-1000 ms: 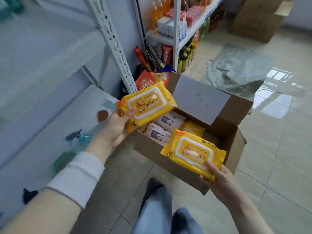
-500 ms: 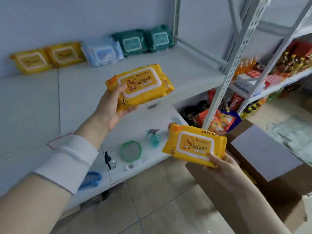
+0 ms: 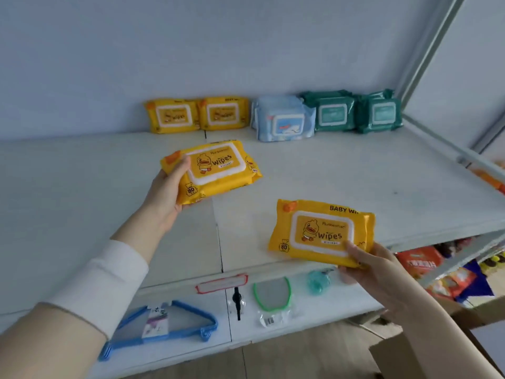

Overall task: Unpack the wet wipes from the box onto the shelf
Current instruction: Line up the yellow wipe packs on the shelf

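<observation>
Over the shelf (image 3: 369, 173), wipes (image 3: 218, 170) in both hands (image 3: 164, 195)

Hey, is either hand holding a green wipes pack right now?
No, the left hand holds one yellow pack and the right hand another yellow pack; the green packs stand far back on the shelf.

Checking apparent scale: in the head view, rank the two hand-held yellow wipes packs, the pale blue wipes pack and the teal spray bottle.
1. Yellow wipes pack in right hand, yellow wipes pack in left hand: alike, unranked.
2. Pale blue wipes pack.
3. Teal spray bottle.
</observation>
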`<state>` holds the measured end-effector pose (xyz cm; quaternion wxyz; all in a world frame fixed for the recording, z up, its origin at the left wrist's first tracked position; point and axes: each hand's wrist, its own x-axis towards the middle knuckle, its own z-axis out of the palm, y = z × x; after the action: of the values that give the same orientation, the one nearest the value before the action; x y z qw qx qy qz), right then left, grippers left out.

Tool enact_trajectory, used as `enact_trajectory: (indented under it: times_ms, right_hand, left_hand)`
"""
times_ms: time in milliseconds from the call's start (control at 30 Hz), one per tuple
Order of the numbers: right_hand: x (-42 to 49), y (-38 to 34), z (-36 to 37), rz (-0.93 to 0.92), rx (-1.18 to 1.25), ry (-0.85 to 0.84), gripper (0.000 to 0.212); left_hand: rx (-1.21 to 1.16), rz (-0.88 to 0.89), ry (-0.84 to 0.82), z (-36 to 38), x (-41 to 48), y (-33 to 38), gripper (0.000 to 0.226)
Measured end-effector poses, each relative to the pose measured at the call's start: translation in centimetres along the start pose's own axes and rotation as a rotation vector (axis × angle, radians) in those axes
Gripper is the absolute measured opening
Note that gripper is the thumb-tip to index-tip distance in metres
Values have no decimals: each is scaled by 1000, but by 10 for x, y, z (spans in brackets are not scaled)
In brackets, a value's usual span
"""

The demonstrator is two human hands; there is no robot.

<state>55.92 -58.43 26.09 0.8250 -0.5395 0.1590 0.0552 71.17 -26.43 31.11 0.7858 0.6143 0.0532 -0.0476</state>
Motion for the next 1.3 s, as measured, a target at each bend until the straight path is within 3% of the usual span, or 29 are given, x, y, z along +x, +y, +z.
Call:
enact_trajectory:
  times_ms: [33,133,200,533,700,833,933,1000,1133,1300]
  right_hand:
    - [18,-5,4,-1,-5,-6,41]
    - [77,-20,21,-49,-89,-48,85]
    - [118,-28,34,-60,-124,-79,97]
    - [269,-53,128,-91,-213,-213,100]
    - [318,-52,162,-172,-267,-178,104]
    - [348,-51,185,-326,-423,-45,90]
    - [368,-50,194,-400,-584,189,46]
    - [380,-52,197,-420,-642,300,35]
    - [390,-52,204,-454,-710,425,27]
    - [396,-44,217,-501,-735,619,43]
  left_hand:
    - [-4,4,16,-4,14,1,35]
    - [29,48,53,-15,58,7,25]
    - [62,69,45,-24,89,12,27]
    - [174,149,118,-91,206,24,24]
    - [272,132,2,-110,259,34,13]
    - [379,197,0,-116,291,37,18]
    - [487,275,59,-116,307,36,21]
    - [563,310,74,-118,314,38,30]
    - [752,385,96,-122,314,39,44]
    - [709,365,214,-117,310,33,52]
